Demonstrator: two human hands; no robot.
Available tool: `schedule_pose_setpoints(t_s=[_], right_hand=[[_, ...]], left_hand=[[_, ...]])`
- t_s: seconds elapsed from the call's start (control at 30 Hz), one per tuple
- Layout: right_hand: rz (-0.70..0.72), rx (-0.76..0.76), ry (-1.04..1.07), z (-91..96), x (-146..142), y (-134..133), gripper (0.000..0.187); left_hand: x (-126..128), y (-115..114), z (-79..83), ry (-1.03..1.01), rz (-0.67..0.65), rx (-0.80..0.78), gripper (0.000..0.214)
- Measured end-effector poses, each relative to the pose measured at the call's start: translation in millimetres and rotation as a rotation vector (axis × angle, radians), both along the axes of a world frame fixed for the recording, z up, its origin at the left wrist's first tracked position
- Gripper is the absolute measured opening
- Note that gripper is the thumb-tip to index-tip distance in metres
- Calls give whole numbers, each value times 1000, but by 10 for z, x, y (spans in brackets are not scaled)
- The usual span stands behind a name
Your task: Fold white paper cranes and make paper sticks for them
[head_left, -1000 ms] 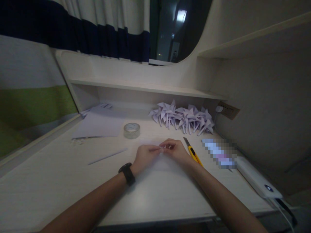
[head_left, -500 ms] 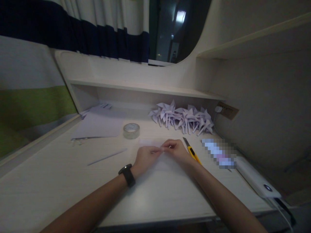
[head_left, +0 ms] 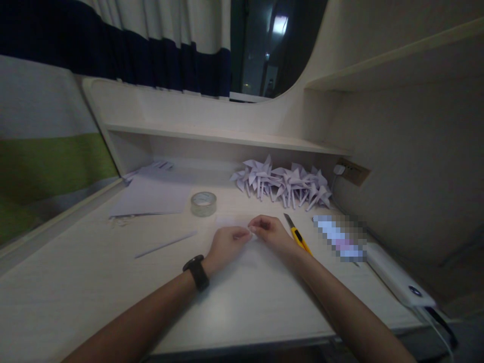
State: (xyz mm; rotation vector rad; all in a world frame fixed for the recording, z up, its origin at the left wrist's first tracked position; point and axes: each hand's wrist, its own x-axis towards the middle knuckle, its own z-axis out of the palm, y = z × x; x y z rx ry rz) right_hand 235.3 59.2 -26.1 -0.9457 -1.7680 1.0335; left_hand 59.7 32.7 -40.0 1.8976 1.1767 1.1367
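Fingertip to fingertip, my left hand [head_left: 228,243] and my right hand [head_left: 270,233] meet over the middle of the desk. Both are closed in a pinch on a piece of white paper [head_left: 230,221], whose flat part shows faintly behind my left hand. The fingers hide most of the pinched part. A dark watch is on my left wrist. Left of my hands lies a thin white paper stick [head_left: 166,245]. Beyond it stands a roll of clear tape [head_left: 203,204]. The yellow box cutter [head_left: 298,237], blade out, rests just right of my right hand.
Several white paper pinwheels [head_left: 283,182] are heaped under the shelf [head_left: 227,135] at the back. A stack of white paper [head_left: 155,194] lies at back left. On the right are a pixelated phone-like object [head_left: 338,237] and a white power strip [head_left: 397,277] with cables.
My hands stay nearly in place, with the fingertips shifting slightly on the paper. Nothing else on the desk has moved; the view has shifted a little.
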Motion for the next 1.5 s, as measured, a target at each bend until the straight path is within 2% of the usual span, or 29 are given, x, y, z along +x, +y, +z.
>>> schedule_pose_setpoints(t_s=[0.3,0.47,0.53,0.63,0.73,0.8,0.97,1.13,1.23,1.3,1.4,1.5], right_hand=[[27,54,7,-7,-9,-7,19],[-31,96,-24,73,-28,-52,21],[-130,168,-78,121,-23,-94,18],[-246,364,-260,160,-4,-169,15],[-199,562,-431,135,6,-217,11],[-175,617,-488,107,3,-226,11],[-229,600,-506,98,-10,-218,16],[-338,504,-392,110,-24,-192,15],[-365,439,-323,83,-37,-163,13],[-367,401,-284,53,-39,-135,12],[-378,340,-275,11,-20,-87,11],[-411,374,-336,12,18,-48,9]], left_hand=[[0,21,-6,-19,-30,-39,21],[2,6,19,1,-16,-4,21],[-3,-2,48,12,21,-3,21],[-12,-2,80,14,70,-1,22],[-10,2,87,7,50,10,24],[3,-4,87,3,33,10,23],[-3,8,108,-63,17,-8,22],[-224,212,138,-61,161,30,30],[-374,349,169,139,222,101,28],[-415,414,199,344,183,124,29],[-376,507,249,668,102,118,44],[-279,652,286,791,76,70,53]])
